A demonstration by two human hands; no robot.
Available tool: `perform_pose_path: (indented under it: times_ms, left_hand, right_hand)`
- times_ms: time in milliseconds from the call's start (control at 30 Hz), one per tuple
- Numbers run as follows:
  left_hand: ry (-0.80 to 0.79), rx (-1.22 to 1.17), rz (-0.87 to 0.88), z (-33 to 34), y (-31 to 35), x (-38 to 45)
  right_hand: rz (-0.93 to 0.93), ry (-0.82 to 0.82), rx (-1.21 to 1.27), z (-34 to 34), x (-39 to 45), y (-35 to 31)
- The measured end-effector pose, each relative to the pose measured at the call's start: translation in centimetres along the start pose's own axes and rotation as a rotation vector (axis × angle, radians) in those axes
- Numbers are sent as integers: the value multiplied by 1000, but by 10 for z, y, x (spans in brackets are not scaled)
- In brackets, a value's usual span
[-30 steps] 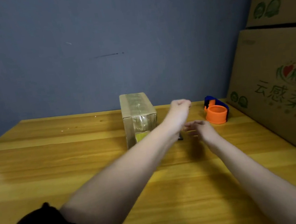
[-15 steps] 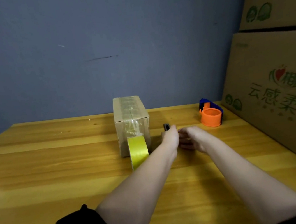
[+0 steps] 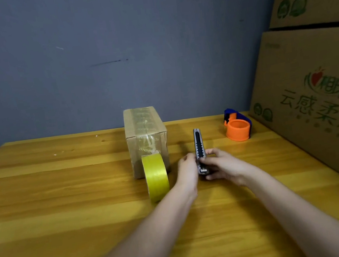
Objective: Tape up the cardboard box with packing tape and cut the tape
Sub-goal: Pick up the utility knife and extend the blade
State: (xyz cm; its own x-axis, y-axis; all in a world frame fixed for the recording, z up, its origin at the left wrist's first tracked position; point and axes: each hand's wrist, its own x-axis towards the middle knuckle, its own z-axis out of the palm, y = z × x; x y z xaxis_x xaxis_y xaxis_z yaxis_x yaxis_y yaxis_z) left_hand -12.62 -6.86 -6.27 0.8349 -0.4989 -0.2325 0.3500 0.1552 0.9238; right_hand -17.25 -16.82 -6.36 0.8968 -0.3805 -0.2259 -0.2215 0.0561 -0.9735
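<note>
Hands: left hand (image 3: 188,170) and right hand (image 3: 220,166) both gripped the utility knife (image 3: 199,149), upright, arms reaching forward.
Box: small cardboard box (image 3: 146,139), clear tape along its top, stood near the table's (image 3: 66,206) far edge.
Tape: yellow roll (image 3: 156,176) stood on edge, touching the box's near face.

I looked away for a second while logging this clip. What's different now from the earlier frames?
Both hands drew back toward the person: the left hand and right hand now hold the utility knife together, fully in view. The yellow tape roll, cardboard box and orange dispenser stayed put.
</note>
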Motion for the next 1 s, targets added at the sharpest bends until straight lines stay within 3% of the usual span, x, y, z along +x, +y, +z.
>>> perform_pose_path:
  times_ms: [200, 633, 767, 1000]
  left_hand:
    - [-115, -2, 161, -4, -14, -1]
    - [-163, 39, 319, -12, -24, 11]
    - [-150, -95, 254, -13, -21, 12]
    - [-157, -104, 278, -14, -22, 10]
  right_hand:
    - [-225, 28, 134, 4, -13, 24]
    - [-254, -230, -69, -13, -22, 22]
    - [-329, -167, -138, -13, -21, 22]
    - [-345, 34, -254, -14, -20, 23]
